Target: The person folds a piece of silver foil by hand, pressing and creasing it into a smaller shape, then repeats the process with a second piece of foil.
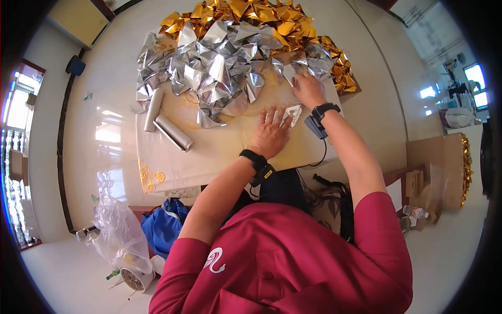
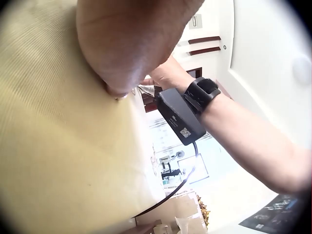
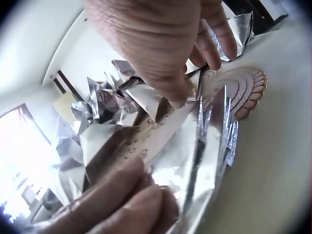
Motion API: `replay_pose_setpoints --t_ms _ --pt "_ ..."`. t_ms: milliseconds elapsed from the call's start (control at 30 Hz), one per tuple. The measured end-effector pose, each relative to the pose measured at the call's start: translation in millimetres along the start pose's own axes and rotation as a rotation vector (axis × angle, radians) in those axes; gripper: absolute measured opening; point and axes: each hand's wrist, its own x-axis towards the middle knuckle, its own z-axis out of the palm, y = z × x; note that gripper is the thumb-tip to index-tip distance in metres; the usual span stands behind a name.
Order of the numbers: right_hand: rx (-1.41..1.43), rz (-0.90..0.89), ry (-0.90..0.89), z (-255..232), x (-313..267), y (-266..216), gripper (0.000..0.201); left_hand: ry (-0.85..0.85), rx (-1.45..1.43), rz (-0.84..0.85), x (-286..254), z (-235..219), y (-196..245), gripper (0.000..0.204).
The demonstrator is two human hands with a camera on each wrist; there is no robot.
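Note:
My left hand point(image 1: 272, 135) lies palm down with spread fingers on the pale cloth, its fingertips beside a flat silver foil piece point(image 1: 294, 115). Farther out, my right hand point(image 1: 309, 89) reaches to the silver pile's edge. In the right wrist view the right hand point(image 3: 151, 44) has thumb and fingers around a small silver foil piece point(image 3: 194, 80), partly hidden by the hand. Layered foil point(image 3: 183, 146) stands between it and the left hand's fingers point(image 3: 126, 204). The left wrist view shows the left hand point(image 2: 131, 39) close up, its fingertips mostly hidden.
Folded silver foil point(image 1: 219, 68) and gold foil point(image 1: 287, 21) are heaped at the table's far side. Two silver rolls point(image 1: 174, 133) lie at the left. A black cable point(image 1: 324, 152) hangs by the right wrist. A cardboard box point(image 1: 434, 157) stands off to the right.

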Motion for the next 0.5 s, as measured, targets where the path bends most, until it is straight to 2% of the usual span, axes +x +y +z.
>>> replay_pose_setpoints --t_ms 100,300,500 --pt "-0.11 -0.059 -0.081 10.7 5.5 4.1 0.015 -0.005 -0.029 0.006 -0.7 0.1 -1.1 0.053" --pt "-0.266 -0.172 -0.061 16.4 3.7 7.0 0.012 -0.016 -0.025 0.001 0.8 1.6 -0.7 0.053" --pt "-0.293 -0.034 0.009 -1.4 4.1 9.7 0.012 -0.002 -0.04 -0.004 0.7 2.7 -0.8 0.054"
